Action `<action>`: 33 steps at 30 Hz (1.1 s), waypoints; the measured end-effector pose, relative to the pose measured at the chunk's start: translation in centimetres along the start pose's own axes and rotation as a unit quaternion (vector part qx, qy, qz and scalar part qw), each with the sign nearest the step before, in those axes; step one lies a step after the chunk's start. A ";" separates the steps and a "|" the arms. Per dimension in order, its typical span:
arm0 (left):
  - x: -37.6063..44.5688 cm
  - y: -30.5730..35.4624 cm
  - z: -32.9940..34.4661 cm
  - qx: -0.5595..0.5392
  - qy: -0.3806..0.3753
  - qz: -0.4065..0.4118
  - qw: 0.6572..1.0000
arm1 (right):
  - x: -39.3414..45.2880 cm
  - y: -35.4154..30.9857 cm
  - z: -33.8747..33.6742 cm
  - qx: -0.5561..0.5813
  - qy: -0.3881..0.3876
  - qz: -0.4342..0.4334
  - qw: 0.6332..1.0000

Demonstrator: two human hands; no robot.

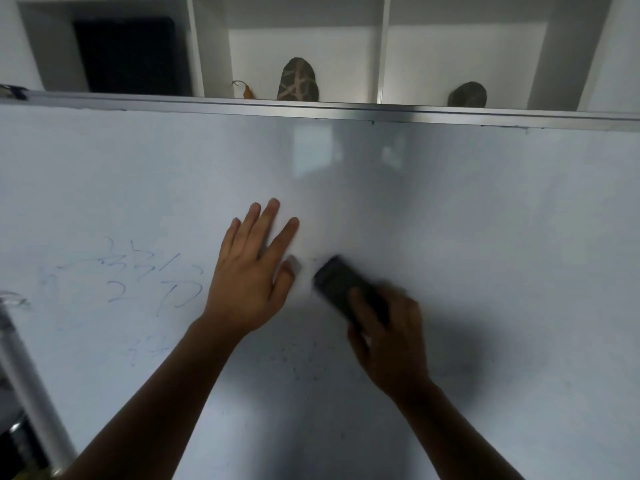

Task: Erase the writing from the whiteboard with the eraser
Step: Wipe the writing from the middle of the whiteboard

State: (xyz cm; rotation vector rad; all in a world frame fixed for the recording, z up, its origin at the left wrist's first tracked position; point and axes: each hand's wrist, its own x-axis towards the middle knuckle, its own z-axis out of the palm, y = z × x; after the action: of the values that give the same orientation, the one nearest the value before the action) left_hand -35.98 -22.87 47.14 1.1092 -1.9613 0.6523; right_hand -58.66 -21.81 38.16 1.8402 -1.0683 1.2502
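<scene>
The whiteboard fills most of the view, its metal top rail running across at 12 o'clock beneath a white shelf unit that holds two dark stones. Most of the board's surface from the centre out to 3 o'clock reads clean and pale. What is left is the faint blue writing at 9 o'clock, already smeared in places, with a thinner scrawl below it toward 8 o'clock and a scatter of small ink specks at 6 o'clock, between the two forearms. Judged from that, the job looks well past halfway, with the 9 o'clock patch the main work remaining.

The left hand lies flat on the board just left of centre, fingers straight and spread, bracing; its grip is loose and empty. The right hand, at about 5 o'clock from centre, curls its fingers around the eraser.

The eraser is a dark, oblong block, tilted with its far end pointing to 10 o'clock, pressed to the board just beside the left thumb. It is motion-blurred, so finer detail cannot be made out.
</scene>
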 end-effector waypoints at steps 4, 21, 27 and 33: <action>-0.2 0.1 0.0 0.000 -0.004 0.002 1.000 | -0.1 0.5 0.1 -0.013 -0.011 -0.011 1.000; -0.6 -0.2 -1.0 -0.025 -0.012 0.006 1.000 | 2.1 0.4 -0.8 -0.002 -0.005 0.011 1.000; -1.5 2.0 -0.7 -0.020 -0.031 0.023 0.999 | 1.2 -0.5 -1.1 -0.035 -0.086 -0.133 0.987; -4.5 4.9 2.2 0.032 -0.077 0.049 0.995 | 1.0 -0.7 -2.5 -0.018 -0.046 -0.053 0.997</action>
State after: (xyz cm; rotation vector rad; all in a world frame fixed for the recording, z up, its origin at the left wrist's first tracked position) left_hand -39.60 -19.96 41.88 1.1376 -2.1508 0.7036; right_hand -58.88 -19.64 39.83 1.9156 -1.0220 1.0883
